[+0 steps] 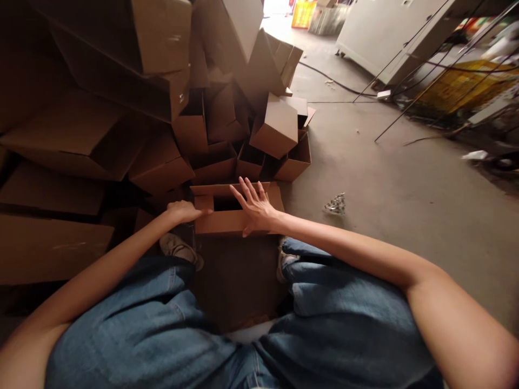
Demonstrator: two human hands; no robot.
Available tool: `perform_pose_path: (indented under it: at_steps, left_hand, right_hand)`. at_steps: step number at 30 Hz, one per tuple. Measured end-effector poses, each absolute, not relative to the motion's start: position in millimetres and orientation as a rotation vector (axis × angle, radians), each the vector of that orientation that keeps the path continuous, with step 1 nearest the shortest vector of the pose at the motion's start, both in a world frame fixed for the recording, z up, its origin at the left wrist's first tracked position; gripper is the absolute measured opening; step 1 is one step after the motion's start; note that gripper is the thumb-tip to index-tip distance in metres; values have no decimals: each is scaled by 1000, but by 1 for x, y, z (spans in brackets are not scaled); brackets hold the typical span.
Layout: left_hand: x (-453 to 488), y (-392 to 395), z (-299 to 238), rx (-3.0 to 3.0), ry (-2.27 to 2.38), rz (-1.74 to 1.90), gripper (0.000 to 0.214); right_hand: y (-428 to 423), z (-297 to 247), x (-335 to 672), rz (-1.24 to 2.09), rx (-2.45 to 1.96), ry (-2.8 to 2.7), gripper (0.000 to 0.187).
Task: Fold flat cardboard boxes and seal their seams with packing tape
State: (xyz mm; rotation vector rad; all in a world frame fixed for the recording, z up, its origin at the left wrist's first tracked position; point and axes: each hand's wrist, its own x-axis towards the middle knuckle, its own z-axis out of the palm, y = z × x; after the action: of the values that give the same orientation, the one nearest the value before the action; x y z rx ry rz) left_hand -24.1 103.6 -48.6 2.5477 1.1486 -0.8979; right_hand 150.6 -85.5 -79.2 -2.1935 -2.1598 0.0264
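Note:
A brown cardboard box (222, 222) stands on the floor between my feet, its top partly open with a dark gap in the middle. My left hand (184, 212) is at the box's left end, fingers curled and thumb laid over the near top edge. Spread wide, my right hand (259, 209) rests over the right part of the top, its fingers pointing away from me and its palm near the front edge. What lies inside the box is too dark to make out.
Many cardboard boxes are heaped ahead and to the left, several small open ones (294, 159) close behind the box. A small clear bag of metallic bits (335, 204) lies on the floor at right. Farther off are a white cabinet (385, 38), cables and a yellow crate (458, 92).

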Motion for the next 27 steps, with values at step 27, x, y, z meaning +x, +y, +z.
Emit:
perform_pose_path:
  at_steps: [27]
  left_hand:
    - [-34,100,-53,2404,1098,-876,69]
  right_hand:
    - [-94,-82,133,-68,-2299,-2226,137]
